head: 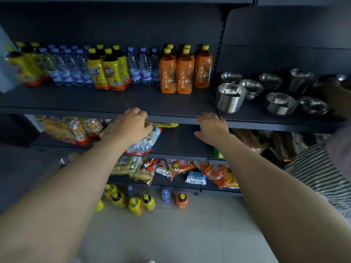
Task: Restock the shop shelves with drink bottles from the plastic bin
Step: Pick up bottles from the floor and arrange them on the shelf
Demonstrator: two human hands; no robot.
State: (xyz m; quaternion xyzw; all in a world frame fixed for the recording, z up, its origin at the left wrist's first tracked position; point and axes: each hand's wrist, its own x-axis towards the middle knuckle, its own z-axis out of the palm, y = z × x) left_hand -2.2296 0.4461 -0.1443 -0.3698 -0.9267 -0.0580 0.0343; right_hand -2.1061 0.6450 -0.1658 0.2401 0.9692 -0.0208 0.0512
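Left hand (133, 124) before upright orange bottles (176, 71)

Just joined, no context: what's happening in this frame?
A person is restocking a shop shelf. The left hand and right hand are both at its front edge, neither holding a bottle; the right is open, the left's grip is unclear. The water bottles, yellow-label bottles and orange tea bottles already stand on it. Below, loose bottles wait on the floor. No bin in view. A second person in a striped shirt reaches among steel bowls at right.
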